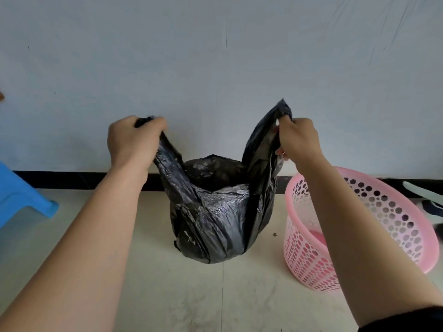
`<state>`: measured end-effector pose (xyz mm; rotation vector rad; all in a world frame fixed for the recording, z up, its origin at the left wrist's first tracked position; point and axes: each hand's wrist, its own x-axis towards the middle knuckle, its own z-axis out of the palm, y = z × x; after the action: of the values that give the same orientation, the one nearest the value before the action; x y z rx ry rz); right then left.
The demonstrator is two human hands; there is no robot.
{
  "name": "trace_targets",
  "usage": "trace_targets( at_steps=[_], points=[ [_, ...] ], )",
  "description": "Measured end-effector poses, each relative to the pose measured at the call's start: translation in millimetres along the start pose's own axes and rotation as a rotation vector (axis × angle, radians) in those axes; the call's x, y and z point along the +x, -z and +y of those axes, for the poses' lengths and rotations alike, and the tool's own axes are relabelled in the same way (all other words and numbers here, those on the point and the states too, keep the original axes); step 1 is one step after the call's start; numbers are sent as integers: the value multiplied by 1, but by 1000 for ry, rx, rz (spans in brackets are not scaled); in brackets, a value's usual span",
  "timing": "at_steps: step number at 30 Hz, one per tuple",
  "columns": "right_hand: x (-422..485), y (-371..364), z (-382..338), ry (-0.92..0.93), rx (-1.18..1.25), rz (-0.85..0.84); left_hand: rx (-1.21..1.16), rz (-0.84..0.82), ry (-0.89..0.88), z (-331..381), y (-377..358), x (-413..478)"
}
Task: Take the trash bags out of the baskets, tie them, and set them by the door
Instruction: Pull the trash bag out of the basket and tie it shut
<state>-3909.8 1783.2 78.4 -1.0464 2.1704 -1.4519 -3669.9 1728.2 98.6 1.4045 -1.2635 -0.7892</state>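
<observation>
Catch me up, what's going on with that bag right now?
A person has the black trash bag out of the pink basket, which stands on the floor just to its right. The left hand grips one top flap and the right hand grips the other, pulled up and apart. The bag's mouth is open, so it is not yet tied. A blue stool sits at the left edge.

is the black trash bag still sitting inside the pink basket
No, the trash bag sits on the floor beside the pink basket, held by both hands.
</observation>
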Motion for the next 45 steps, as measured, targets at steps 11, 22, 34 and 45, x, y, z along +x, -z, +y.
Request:
trace_targets(
  at_steps=[11, 22, 34, 45],
  points=[
    [-5, -6, -4, 34, 440, -64, -350, -150, -161, -14, -16, -13],
    [-22, -10, -23, 335, 157, -249, 284, -611, -187, -32, -50, -39],
    [-30, -12, -24, 273, 307, -478, 154, -672, -219, -46, -67, -42],
    [-22, -45, 6, -19, 119, -493, 142, -782, -289, -52, -71, -37]
  ],
)
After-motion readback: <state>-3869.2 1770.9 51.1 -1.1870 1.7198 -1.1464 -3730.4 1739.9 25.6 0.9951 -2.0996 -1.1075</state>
